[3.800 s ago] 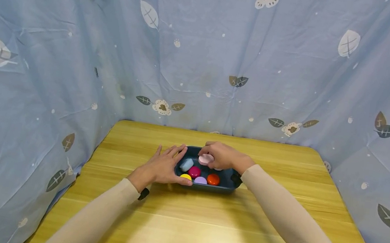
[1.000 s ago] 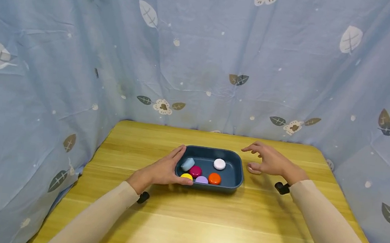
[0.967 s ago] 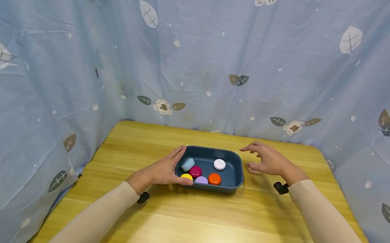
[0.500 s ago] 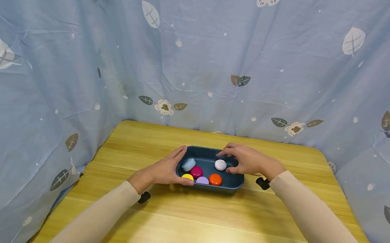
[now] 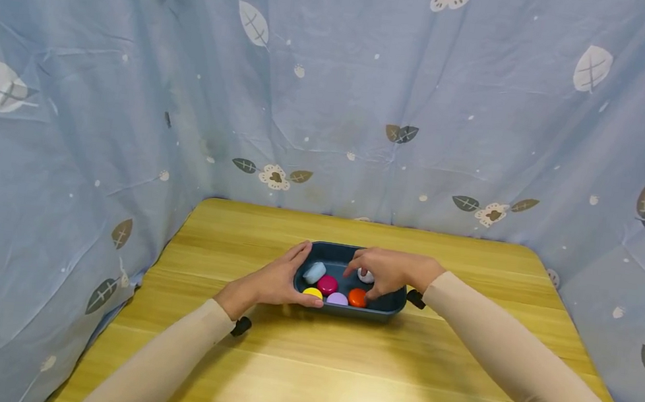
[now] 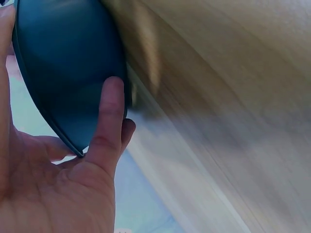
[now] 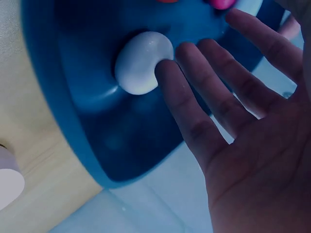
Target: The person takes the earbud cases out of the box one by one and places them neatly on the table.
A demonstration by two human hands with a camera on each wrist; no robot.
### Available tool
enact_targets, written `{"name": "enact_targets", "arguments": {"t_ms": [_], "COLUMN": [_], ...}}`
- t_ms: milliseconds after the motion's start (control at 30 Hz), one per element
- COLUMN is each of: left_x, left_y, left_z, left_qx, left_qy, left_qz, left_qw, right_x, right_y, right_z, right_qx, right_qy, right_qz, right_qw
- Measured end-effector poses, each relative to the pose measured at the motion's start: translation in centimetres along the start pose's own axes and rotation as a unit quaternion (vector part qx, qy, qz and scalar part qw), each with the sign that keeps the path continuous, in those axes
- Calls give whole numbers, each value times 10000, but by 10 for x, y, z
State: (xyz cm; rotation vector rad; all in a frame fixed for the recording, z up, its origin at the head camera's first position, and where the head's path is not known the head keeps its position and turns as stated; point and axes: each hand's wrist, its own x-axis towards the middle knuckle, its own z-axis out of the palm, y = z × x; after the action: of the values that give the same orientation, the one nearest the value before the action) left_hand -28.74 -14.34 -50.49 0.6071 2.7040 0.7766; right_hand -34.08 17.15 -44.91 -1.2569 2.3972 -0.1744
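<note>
A dark blue oblong tray (image 5: 346,311) stands on the table, holding several smooth, rounded pieces. My left hand (image 5: 274,282) grips its left end, thumb along the near wall and fingers by the far rim. Over the tray's right half hovers my right hand (image 5: 392,272), fingers spread and grasping nothing. Its thumb tip is beside the orange piece (image 5: 356,298); whether they touch I cannot tell. The white piece (image 7: 141,60) lies under those fingers and is partly hidden in the head view. Left of them are magenta (image 5: 327,285), lilac (image 5: 338,299), yellow (image 5: 313,292) and light blue (image 5: 314,273) pieces.
A pale disc-shaped piece (image 7: 8,182) rests on the table outside the tray in the right wrist view. The wooden table (image 5: 303,371) is bordered at the back and sides by a blue patterned curtain (image 5: 334,96).
My right hand set a pale pink piece down right of the tray, let it go, then came back left over the tray towards the orange piece. My left hand has stayed on the tray.
</note>
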Motion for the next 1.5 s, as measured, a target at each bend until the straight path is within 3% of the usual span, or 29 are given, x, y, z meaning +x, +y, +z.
{"name": "enact_targets", "arguments": {"t_ms": [167, 300, 800, 1033, 1500], "left_x": [1, 0, 3, 2, 1], "left_y": [0, 0, 4, 4, -5], "left_z": [1, 2, 1, 3, 4], "left_qx": [-49, -130, -74, -89, -254], "left_qy": [-14, -9, -54, -24, 16], "left_qz": [43, 81, -4, -59, 61], "left_qw": [10000, 9999, 10000, 9999, 9997], "right_x": [7, 13, 20, 14, -22], "right_y": [1, 1, 5, 7, 14], "right_z": [5, 9, 13, 13, -6], "right_qx": [-62, -154, -54, 118, 668], "right_qy": [-357, -478, -471, -180, 943], "right_qz": [207, 141, 28, -75, -18], "right_qw": [9991, 9986, 9989, 9997, 9933]}}
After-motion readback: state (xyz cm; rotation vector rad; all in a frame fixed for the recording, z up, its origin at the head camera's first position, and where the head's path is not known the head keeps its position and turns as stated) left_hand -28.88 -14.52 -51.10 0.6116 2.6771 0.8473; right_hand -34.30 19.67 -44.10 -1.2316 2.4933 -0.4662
